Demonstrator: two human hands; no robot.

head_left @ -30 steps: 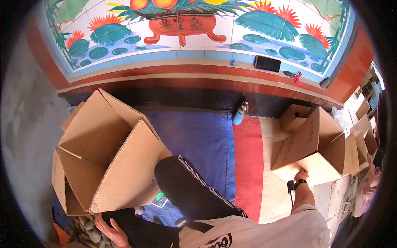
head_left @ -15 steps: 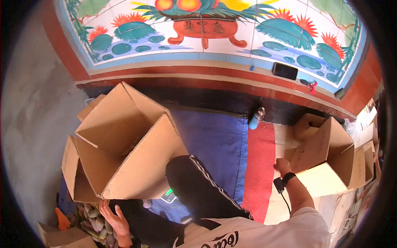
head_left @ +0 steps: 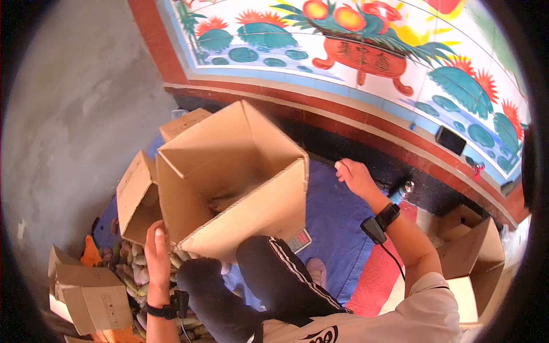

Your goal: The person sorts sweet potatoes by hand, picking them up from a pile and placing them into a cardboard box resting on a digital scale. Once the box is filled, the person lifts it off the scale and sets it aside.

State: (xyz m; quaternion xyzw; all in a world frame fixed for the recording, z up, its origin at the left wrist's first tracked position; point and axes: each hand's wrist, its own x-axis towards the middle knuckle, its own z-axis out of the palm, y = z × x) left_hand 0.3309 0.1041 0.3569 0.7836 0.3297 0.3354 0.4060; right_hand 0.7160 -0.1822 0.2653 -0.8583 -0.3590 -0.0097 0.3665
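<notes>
- Head view: black trousers [head_left: 269, 280] with a white side stripe are seen at the lower edge, with the knees drawn up under the large open carton [head_left: 229, 171].
- The left hand [head_left: 155, 246] is laid flat against the lower left corner of the carton, with the fingers stretched upward. Nothing is gripped. A black strap [head_left: 163, 310] is worn on this wrist.
- A pile of greenish-brown produce [head_left: 128, 271] is spread on the floor beneath the left hand. A small closed carton [head_left: 91, 297] lies just to its left.
- The large open carton is located at the centre of the view, tilted with its mouth toward the camera. 2 flaps are folded outward on its left side.
- A scale [head_left: 298, 241] with a keypad is partly visible under the lower right edge of the carton.
- The right hand [head_left: 354, 177] is held just beside the upper right corner of the carton, apart from it by a small gap. Its fingers are curled inward, and it cannot be told whether anything is held. A black device [head_left: 377, 224] with a cable is strapped to this wrist.
- A blue mat [head_left: 337, 228] is spread below the right hand, with a red mat [head_left: 377, 280] adjoining it on the right.
- A bottle [head_left: 406, 187] is stood at the base of the wall. More open cartons [head_left: 474, 257] are stacked at the right.
- A tiled mural [head_left: 366, 51] covers the wall, and a dark phone [head_left: 450, 140] is laid on its ledge.
</notes>
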